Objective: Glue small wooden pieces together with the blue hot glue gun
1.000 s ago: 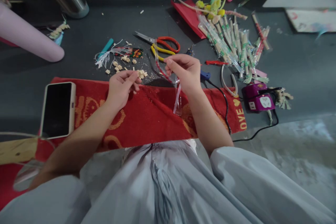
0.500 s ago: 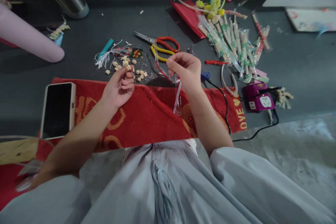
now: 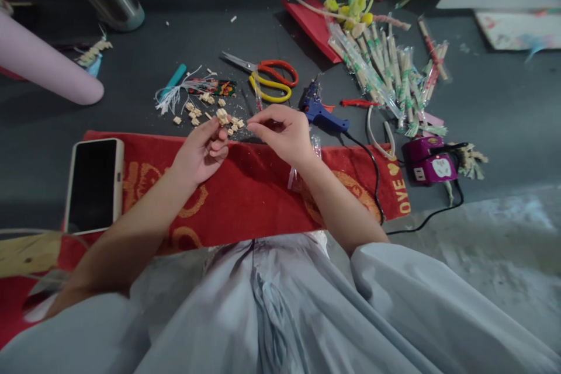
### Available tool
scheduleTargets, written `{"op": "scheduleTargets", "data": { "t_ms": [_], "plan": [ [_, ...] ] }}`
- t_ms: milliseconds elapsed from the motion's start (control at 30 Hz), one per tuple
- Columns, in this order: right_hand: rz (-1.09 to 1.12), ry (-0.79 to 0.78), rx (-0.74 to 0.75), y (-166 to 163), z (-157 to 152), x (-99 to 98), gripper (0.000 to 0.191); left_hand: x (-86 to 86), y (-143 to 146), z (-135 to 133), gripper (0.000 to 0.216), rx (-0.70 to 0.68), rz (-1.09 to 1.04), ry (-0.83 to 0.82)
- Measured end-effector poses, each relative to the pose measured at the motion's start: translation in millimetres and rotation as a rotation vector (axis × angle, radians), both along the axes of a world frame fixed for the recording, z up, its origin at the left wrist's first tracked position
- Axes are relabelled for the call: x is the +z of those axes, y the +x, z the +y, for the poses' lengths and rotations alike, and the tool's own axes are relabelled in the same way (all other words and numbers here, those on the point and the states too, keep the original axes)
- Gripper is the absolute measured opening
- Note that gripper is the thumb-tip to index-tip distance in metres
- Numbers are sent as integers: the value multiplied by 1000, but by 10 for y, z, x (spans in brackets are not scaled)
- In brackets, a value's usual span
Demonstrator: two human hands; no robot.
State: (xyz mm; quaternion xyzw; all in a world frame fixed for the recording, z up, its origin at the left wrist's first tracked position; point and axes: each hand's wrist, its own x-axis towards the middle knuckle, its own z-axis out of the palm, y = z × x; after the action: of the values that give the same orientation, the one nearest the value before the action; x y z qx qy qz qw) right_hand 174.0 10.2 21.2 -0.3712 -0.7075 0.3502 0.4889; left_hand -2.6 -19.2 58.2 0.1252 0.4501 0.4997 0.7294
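My left hand point(image 3: 200, 152) rests over the red towel point(image 3: 245, 198) with its fingertips pinched on small beige pieces point(image 3: 222, 117). More beige pieces point(image 3: 197, 111) lie scattered on the dark floor just beyond it. My right hand point(image 3: 283, 134) is lowered beside the left one, thumb and forefinger pinched together, and it keeps hold of a clear plastic sleeve point(image 3: 302, 166) that trails under the palm onto the towel. The two hands' fingertips are a few centimetres apart.
A phone point(image 3: 94, 184) lies on the towel's left end. Beyond the hands lie scissors point(image 3: 267, 73), a blue glue gun point(image 3: 319, 111) with a black cord, a purple power socket point(image 3: 432, 166), a pile of wrapped sticks point(image 3: 385, 70), white threads point(image 3: 175, 93) and a pink roll point(image 3: 44, 64).
My left hand picked up beige pieces from the floor and raised them. My right hand came down and left toward it, uncovering the glue gun.
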Motion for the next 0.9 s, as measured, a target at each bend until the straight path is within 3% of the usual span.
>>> {"op": "scheduleTargets", "data": {
  "t_ms": [267,500,900],
  "plan": [
    [-55,5,5,-103,-68,-15,10,-78,43,-47,38,-49,132,57],
    [-51,-54,-16,-121,-79,-3,9,-88,72,-58,27,-43,228,73],
    [-21,-73,-12,-141,-92,2,12,-127,75,-74,25,-69,284,145]
  ]
}}
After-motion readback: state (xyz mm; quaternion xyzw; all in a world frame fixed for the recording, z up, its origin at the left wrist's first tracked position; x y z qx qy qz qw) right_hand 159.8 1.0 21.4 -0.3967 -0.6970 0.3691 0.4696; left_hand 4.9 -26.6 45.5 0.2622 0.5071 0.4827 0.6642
